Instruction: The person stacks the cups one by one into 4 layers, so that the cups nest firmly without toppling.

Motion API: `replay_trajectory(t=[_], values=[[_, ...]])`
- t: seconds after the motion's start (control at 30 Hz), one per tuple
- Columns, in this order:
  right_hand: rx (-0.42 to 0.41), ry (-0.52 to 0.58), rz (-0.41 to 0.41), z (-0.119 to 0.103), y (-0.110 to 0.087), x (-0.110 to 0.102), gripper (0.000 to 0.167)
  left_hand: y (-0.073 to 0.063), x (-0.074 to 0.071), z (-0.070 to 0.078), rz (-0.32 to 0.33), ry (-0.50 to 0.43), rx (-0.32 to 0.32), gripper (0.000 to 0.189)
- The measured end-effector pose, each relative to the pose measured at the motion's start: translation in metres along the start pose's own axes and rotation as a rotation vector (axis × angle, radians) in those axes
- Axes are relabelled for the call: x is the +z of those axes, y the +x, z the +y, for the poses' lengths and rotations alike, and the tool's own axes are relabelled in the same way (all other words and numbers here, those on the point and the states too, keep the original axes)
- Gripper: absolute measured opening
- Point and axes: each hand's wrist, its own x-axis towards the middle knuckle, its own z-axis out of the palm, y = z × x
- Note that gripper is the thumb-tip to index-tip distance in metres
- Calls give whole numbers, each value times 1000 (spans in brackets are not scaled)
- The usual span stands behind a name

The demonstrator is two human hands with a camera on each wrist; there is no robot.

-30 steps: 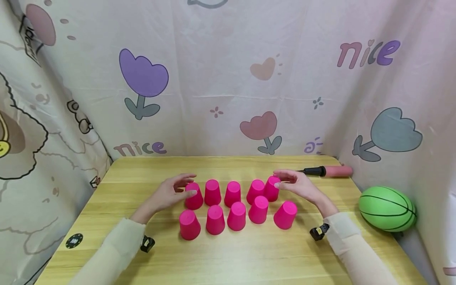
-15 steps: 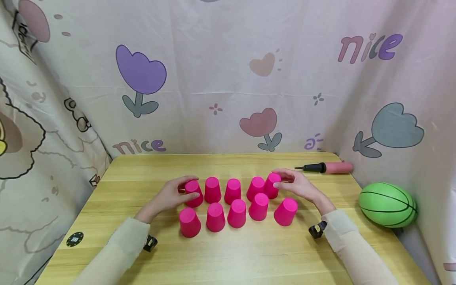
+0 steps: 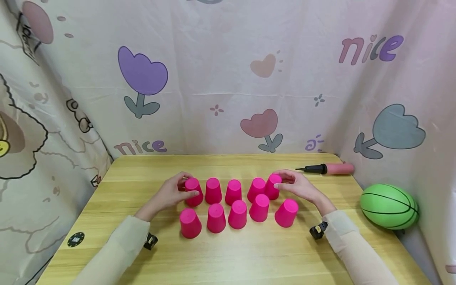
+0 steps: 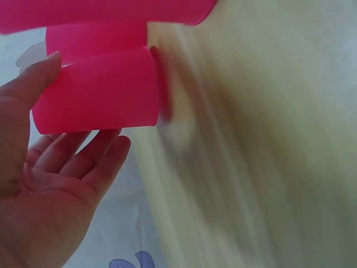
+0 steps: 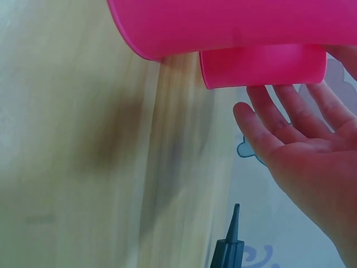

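Pink cups stand upside down on the wooden table in two rough rows, several in each. My left hand holds the leftmost back cup, thumb on the near side and fingers round the far side. In the left wrist view the thumb lies against that cup. At the other end, my right hand holds the rightmost back cup between thumb and fingers. The right wrist view shows its fingertips at the edge of this cup, with a nearer cup hiding part of it.
A pink and black hand pump lies at the back right. On the right edge sits a green ball with black lines. A black round chip lies at the left of the table. Printed curtains hang behind.
The fingers of my left hand have closed in round the leftmost back cup. My right hand and the cups look almost unmoved; the head view shifted slightly.
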Motion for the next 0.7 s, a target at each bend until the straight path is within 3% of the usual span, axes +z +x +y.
replay_trajectory(t=[0.3, 0.7], values=[[-34, -25, -3, -5, 0, -2, 52, 22, -21, 15, 79, 24, 51, 58], [-22, -39, -10, -7, -1, -2, 52, 69, -36, 46, 136, 22, 25, 58]])
